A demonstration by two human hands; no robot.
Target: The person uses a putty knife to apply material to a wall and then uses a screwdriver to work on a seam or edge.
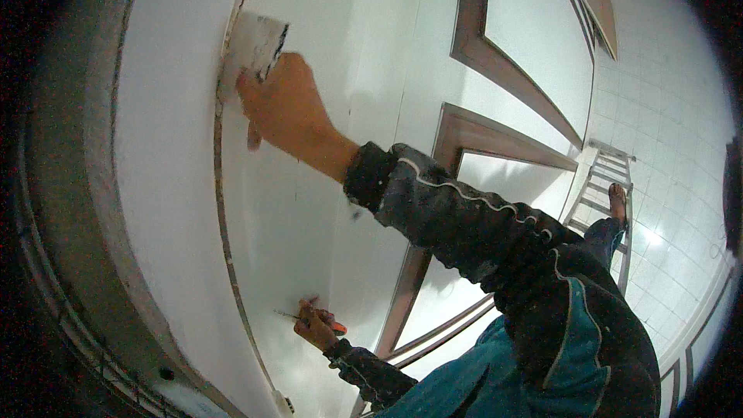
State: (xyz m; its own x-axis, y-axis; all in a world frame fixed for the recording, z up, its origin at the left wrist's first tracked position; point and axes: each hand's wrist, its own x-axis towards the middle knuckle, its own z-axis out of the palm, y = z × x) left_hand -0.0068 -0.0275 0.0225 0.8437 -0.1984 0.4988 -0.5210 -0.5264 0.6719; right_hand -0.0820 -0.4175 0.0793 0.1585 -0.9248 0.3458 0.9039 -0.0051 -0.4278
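My right hand (290, 104) is closed round a putty knife (259, 39). Its wide, smeared blade lies against the upper white wall (309, 201), beside a rough brown gap (220, 193) along a pale band. Lower in the picture my left hand (315, 327) grips a screwdriver (339, 328) with a red-orange and dark handle. The screwdriver's thin shaft points toward the gap, and its tip looks apart from it. Fingers hide both tools' grips in part. Dark sleeves with light piping cover both arms.
Brown-framed white panels (534, 23) line the wall to the right. A metal ladder (600, 193) stands on a white tiled floor (665, 155), with my bare foot (617, 203) on it. The pale band (162, 147) runs along the left, with a dark recess beyond.
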